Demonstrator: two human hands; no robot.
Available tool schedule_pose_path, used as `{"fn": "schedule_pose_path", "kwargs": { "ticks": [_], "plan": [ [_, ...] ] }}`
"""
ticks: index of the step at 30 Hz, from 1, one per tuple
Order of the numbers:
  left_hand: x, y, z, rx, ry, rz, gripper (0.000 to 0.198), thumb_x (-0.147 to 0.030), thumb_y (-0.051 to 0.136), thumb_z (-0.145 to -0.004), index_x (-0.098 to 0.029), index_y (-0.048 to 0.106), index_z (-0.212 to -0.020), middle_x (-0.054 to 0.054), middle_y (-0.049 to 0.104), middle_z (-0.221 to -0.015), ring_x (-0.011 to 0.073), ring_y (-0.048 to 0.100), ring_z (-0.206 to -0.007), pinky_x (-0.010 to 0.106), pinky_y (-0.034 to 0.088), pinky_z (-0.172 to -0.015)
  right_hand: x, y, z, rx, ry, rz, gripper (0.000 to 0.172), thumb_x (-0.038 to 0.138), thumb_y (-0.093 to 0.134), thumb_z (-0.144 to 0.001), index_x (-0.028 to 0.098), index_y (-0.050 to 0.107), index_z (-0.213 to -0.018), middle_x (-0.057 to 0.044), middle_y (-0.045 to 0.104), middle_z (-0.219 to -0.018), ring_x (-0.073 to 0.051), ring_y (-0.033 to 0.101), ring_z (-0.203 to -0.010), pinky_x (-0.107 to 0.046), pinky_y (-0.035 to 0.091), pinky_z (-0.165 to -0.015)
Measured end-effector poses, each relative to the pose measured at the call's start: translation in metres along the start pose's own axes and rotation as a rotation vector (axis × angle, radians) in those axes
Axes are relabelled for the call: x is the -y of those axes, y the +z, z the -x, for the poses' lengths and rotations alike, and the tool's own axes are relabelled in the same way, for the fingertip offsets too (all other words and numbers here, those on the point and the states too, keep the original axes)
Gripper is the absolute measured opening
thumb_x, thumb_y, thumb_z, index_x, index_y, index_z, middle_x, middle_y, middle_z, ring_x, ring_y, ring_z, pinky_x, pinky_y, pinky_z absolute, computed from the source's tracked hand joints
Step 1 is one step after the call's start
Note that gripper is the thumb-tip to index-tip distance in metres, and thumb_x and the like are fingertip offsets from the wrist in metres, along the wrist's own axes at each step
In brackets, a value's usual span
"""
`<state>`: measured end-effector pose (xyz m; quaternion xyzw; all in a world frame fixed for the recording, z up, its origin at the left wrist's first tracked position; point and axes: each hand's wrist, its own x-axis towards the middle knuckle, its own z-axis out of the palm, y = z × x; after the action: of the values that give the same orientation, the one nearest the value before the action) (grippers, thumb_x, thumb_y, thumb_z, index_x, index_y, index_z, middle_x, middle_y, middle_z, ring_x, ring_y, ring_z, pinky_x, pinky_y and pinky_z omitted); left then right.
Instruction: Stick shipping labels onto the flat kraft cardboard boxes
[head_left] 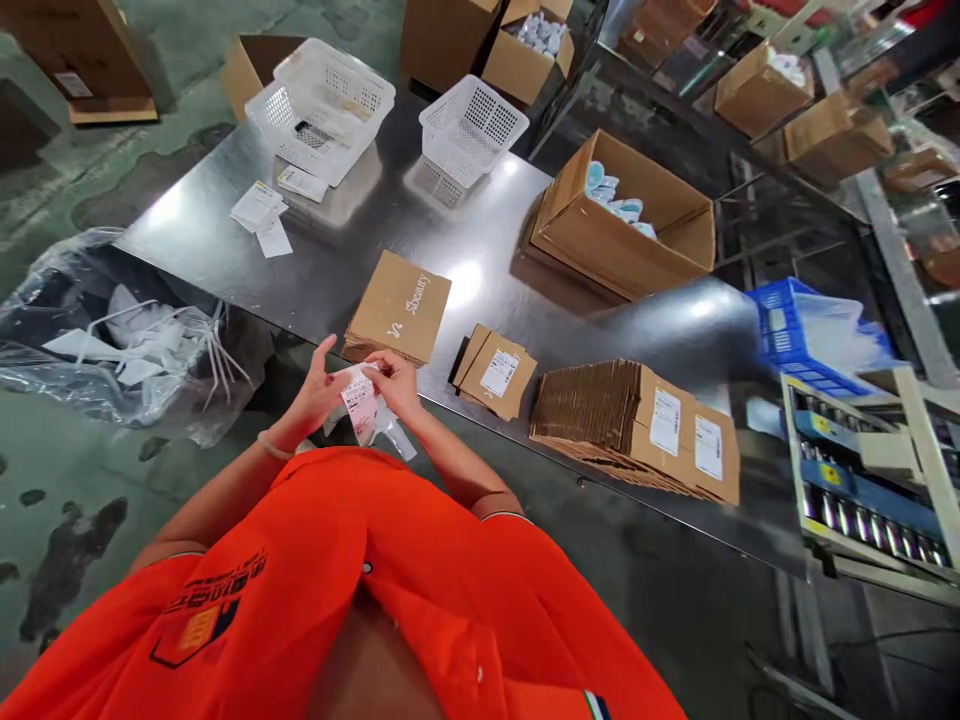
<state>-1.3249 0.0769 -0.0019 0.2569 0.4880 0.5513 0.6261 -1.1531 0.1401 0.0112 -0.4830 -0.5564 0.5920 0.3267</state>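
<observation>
A printed white label (361,408) with a glossy, translucent strip hanging from it is in front of my body, near the table's edge. My right hand (396,382) pinches the label's upper right part between thumb and fingers. My left hand (319,392) is at the label's left side, with one digit raised and spread apart. Its other fingers reach to the label's edge, partly hidden. Just beyond both hands lies a stack of flat brown cartons (401,305) with white lettering. To its right is a smaller carton stack (495,372) with a white label on top.
A long row of folded cartons (589,410) stands along the table's front edge. White baskets (469,125), loose white slips (259,205) and an open brown box (622,240) of blue-white items occupy the metal table (341,235). A plastic-lined bin (187,395) stands left; a blue crate (787,330) right.
</observation>
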Motion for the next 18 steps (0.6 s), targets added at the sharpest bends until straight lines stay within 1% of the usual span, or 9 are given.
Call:
{"fn": "schedule_pose_path", "kwargs": {
  "ticks": [1,3,5,6,9,12,14,16,18],
  "plan": [
    [-0.001,0.006,0.004,0.014,0.020,-0.065,0.104,-0.052,0.103,-0.061,-0.021,0.058,-0.150,0.006,0.080,-0.098,0.0270,0.077,-0.087,0.040,0.061,-0.084,0.002,0.001,-0.002,0.004,0.000,-0.002,0.025,0.042,0.082,-0.078,0.025,0.071,-0.094,0.006,0.058,-0.066,-0.013,0.050,-0.055,-0.026,0.043,-0.052],
    [-0.006,0.014,0.007,0.032,0.031,-0.160,0.094,-0.046,0.105,-0.053,-0.016,0.071,-0.135,0.008,0.082,-0.100,0.0279,0.077,-0.091,0.040,0.061,-0.087,0.005,0.001,-0.005,0.009,0.008,-0.017,0.024,0.042,0.082,-0.078,0.024,0.074,-0.092,0.006,0.059,-0.064,-0.013,0.050,-0.052,-0.027,0.043,-0.051],
    [-0.013,0.017,0.003,0.030,0.017,-0.235,0.076,-0.047,0.103,-0.053,-0.013,0.080,-0.117,0.010,0.083,-0.100,0.0279,0.077,-0.089,0.039,0.061,-0.085,0.005,-0.003,-0.006,0.012,0.017,-0.025,0.025,0.040,0.084,-0.076,0.024,0.076,-0.093,0.006,0.059,-0.060,-0.013,0.050,-0.049,-0.027,0.044,-0.049],
    [-0.016,0.017,-0.001,0.031,0.005,-0.269,0.071,-0.047,0.102,-0.053,-0.013,0.082,-0.112,0.010,0.083,-0.098,0.0276,0.077,-0.088,0.039,0.060,-0.083,0.004,-0.005,-0.005,0.013,0.016,-0.023,0.025,0.039,0.085,-0.076,0.023,0.078,-0.093,0.007,0.058,-0.059,-0.013,0.050,-0.049,-0.027,0.044,-0.049],
    [-0.026,0.018,-0.014,0.059,-0.010,-0.389,0.066,-0.047,0.101,-0.052,-0.014,0.085,-0.107,0.010,0.084,-0.095,0.0270,0.077,-0.084,0.036,0.059,-0.077,0.001,-0.014,0.003,-0.012,-0.041,0.044,0.021,0.036,0.087,-0.075,0.023,0.082,-0.091,0.005,0.063,-0.060,-0.014,0.054,-0.051,-0.028,0.047,-0.051],
    [-0.033,0.022,-0.025,0.078,-0.020,-0.470,0.064,-0.046,0.102,-0.050,-0.015,0.086,-0.104,0.008,0.083,-0.088,0.0272,0.076,-0.081,0.035,0.058,-0.072,0.002,-0.021,0.016,-0.118,-0.197,0.205,0.009,0.032,0.084,-0.083,0.024,0.084,-0.085,-0.001,0.074,-0.075,-0.018,0.067,-0.067,-0.031,0.056,-0.066],
    [-0.034,0.026,-0.029,0.102,-0.060,-0.434,0.063,-0.045,0.103,-0.047,-0.015,0.087,-0.100,0.009,0.083,-0.085,0.0285,0.077,-0.079,0.037,0.059,-0.072,0.007,-0.026,0.018,-0.187,-0.292,0.310,0.008,0.028,0.079,-0.088,0.025,0.085,-0.082,-0.003,0.079,-0.090,-0.019,0.072,-0.083,-0.033,0.059,-0.080],
    [-0.031,0.030,-0.028,0.157,-0.123,-0.354,0.060,-0.042,0.105,-0.043,-0.014,0.087,-0.093,0.012,0.083,-0.087,0.0318,0.078,-0.082,0.041,0.061,-0.076,0.017,-0.038,0.008,-0.240,-0.338,0.367,0.012,0.026,0.076,-0.091,0.026,0.084,-0.083,-0.005,0.079,-0.108,-0.022,0.073,-0.100,-0.036,0.060,-0.091],
    [-0.023,0.032,-0.024,0.200,-0.191,-0.291,0.058,-0.042,0.107,-0.042,-0.014,0.087,-0.088,0.015,0.085,-0.091,0.0356,0.080,-0.088,0.045,0.063,-0.082,0.031,-0.056,-0.021,-0.308,-0.330,0.397,0.010,0.028,0.075,-0.092,0.025,0.084,-0.087,-0.008,0.074,-0.126,-0.027,0.069,-0.119,-0.042,0.059,-0.101]
  ]
}}
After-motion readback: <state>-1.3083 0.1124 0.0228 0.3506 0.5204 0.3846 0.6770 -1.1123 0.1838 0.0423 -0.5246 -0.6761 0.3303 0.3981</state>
